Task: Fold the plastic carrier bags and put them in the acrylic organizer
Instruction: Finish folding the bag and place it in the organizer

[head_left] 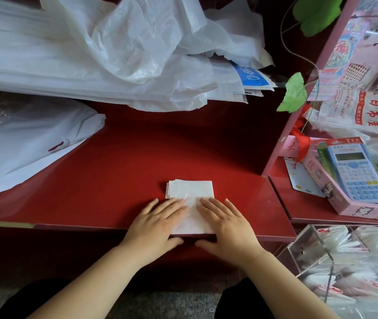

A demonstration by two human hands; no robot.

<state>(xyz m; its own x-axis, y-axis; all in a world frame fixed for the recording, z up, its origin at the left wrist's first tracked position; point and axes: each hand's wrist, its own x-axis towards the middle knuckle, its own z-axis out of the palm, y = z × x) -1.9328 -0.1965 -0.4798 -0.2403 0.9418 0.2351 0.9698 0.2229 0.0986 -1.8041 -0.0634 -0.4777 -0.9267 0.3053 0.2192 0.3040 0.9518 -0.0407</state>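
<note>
A white plastic bag (pixel 191 191), folded into a narrow strip, lies on the red table (pixel 123 166) at its front edge. My left hand (pixel 158 223) presses flat on the strip's left side, fingers straight, thumb hanging over the table edge. My right hand (pixel 226 224) presses flat on its right side in the same way. The clear acrylic organizer (pixel 349 265) stands at the lower right with several folded bags in its compartments. A heap of loose white bags (pixel 119 49) fills the back of the table.
More flat white bags (pixel 29 143) lie at the left. A pink shelf (pixel 303 199) on the right carries a pink box with a blue calculator (pixel 358 173). Printed bags hang at the far right. A green paper leaf (pixel 293 93) dangles on a wire.
</note>
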